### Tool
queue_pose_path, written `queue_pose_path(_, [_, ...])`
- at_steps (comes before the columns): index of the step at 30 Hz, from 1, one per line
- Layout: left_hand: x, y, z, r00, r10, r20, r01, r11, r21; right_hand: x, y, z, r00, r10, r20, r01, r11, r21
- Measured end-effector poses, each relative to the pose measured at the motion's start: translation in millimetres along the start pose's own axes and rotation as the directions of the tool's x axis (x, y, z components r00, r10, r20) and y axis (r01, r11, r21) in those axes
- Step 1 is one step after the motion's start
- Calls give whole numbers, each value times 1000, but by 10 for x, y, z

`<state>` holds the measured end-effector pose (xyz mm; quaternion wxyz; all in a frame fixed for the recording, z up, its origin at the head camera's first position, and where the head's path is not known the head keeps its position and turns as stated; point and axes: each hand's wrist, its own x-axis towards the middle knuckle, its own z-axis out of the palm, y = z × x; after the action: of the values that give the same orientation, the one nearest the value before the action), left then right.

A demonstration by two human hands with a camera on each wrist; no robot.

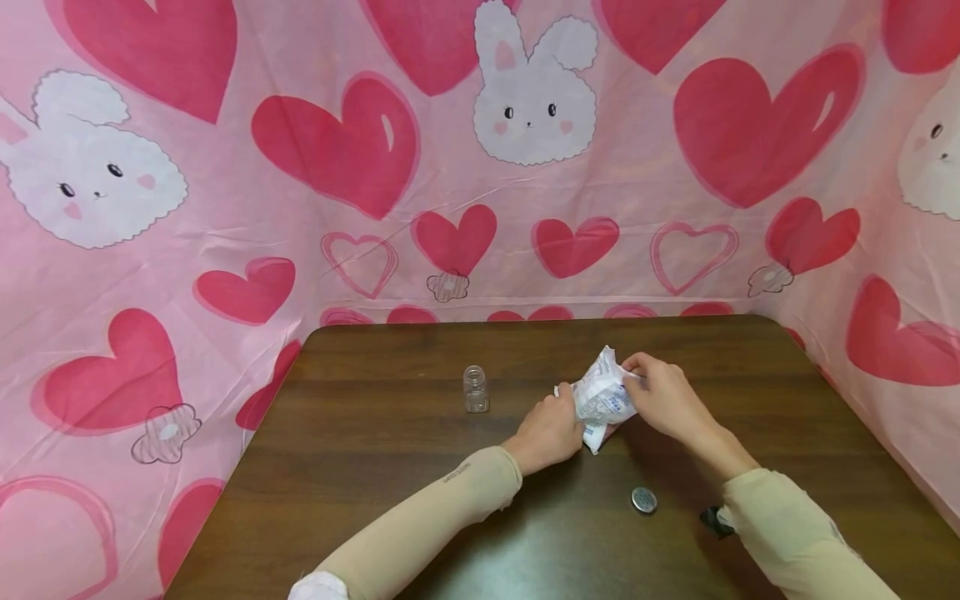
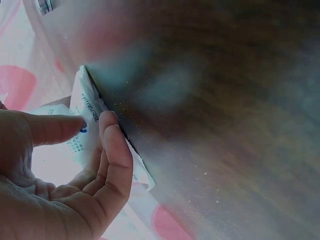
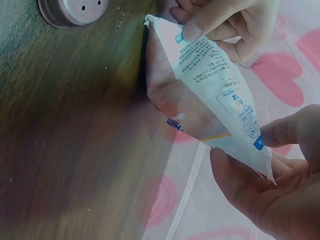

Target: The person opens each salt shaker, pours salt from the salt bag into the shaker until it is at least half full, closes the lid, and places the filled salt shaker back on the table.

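Note:
Both hands hold a white plastic packet [image 1: 602,398] with blue print above the right half of the table. My left hand [image 1: 546,433] pinches one lower corner between thumb and fingers, seen close in the left wrist view. At the opposite end, my right hand [image 1: 667,398] pinches the packet's edge; in the right wrist view the thumb and fingers [image 3: 239,192] grip that corner. The packet is tilted and looks bulged. Its contents are hidden. A small clear glass jar [image 1: 476,392] without a lid stands upright to the left of the hands.
A round metal lid [image 1: 643,500] with holes lies on the wooden table [image 1: 360,475] nearer the front. A small black object [image 1: 716,522] is partly hidden by the right sleeve. White grains [image 2: 205,174] are scattered on the tabletop. Pink printed cloth [image 1: 525,192] surrounds the table.

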<state>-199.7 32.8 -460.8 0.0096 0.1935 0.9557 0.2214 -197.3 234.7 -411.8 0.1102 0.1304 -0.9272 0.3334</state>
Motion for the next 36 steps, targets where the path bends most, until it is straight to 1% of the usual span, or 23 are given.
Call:
queue_pose_path(7, [-29, -41, -26, 1000, -27, 12, 28, 999, -25, 12, -35, 34, 1000, -13, 1, 13, 1000, 15])
queue_pose_path(18, [-79, -95, -88, 999, -25, 39, 26, 999, -30, 5, -103, 62, 1000, -18, 10, 18, 999, 35])
queue_pose_path(28, [-124, -157, -118, 999, -24, 45, 26, 999, -33, 4, -129, 120, 1000, -29, 2, 29, 999, 28])
queue_pose_path(30, [-116, -154, -159, 997, -34, 66, 37, 998, -42, 2, -125, 123, 1000, -25, -1, 25, 999, 28])
queue_pose_path(32, [-96, -144, -233, 995, -50, 91, 55, 997, -52, 1, -121, 125, 1000, -20, -2, 20, 999, 31])
queue_pose_path(34, [-71, -121, -357, 991, -55, 121, 63, 996, -61, 2, -119, 127, 1000, -16, 1, 16, 999, 40])
queue_pose_path(36, [-35, -90, -502, 990, -39, 136, 50, 995, -81, 4, -121, 130, 1000, -13, 4, 13, 999, 47])
